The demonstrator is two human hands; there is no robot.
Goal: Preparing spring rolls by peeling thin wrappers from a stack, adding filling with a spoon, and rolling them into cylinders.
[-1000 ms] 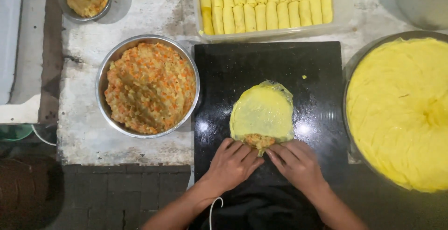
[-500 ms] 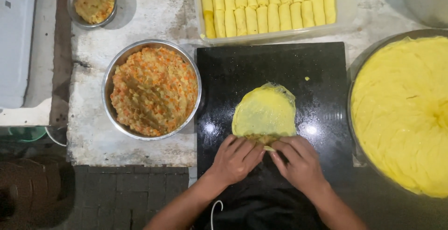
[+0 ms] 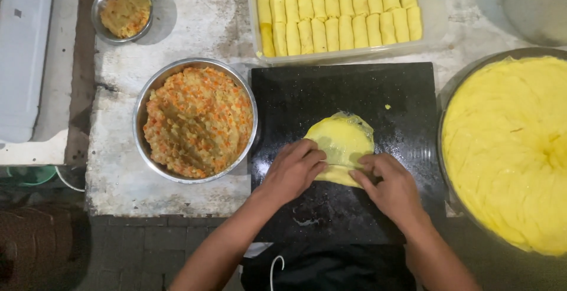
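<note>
My fingertips [image 3: 361, 170] press down on the near edge of a thin yellow wrapper [image 3: 341, 143], folded up over the filling so that none of it shows. My left hand [image 3: 293, 172] lies flat, fingers close together, its tips on the wrapper's left near corner; my right hand [image 3: 391, 186] does the same on the right, fingers gently curled, pinning the fold rather than clasping anything. The two hands nearly meet at the fold.

The wrapper sits on the black board [image 3: 295, 96], a little right of its middle and toward my side. It is pale yellow, glossy and almost see-through at the far edge, with a thicker, duller band under my fingers where it is doubled. I judge the roll only just begun: the first fold is made, while the far half lies open and flat and the sides are not tucked in.

Left of the board, touching its edge, stands a steel bowl of orange-flecked chopped filling [image 3: 198, 120], nearly full. Beyond the board a clear tray of finished yellow rolls [image 3: 336, 10] is packed in two rows. To the right a wide pan holds a stack of unused wrappers [image 3: 508, 149], so much remains. A small steel bowl [image 3: 123, 12] stands far left.
</note>
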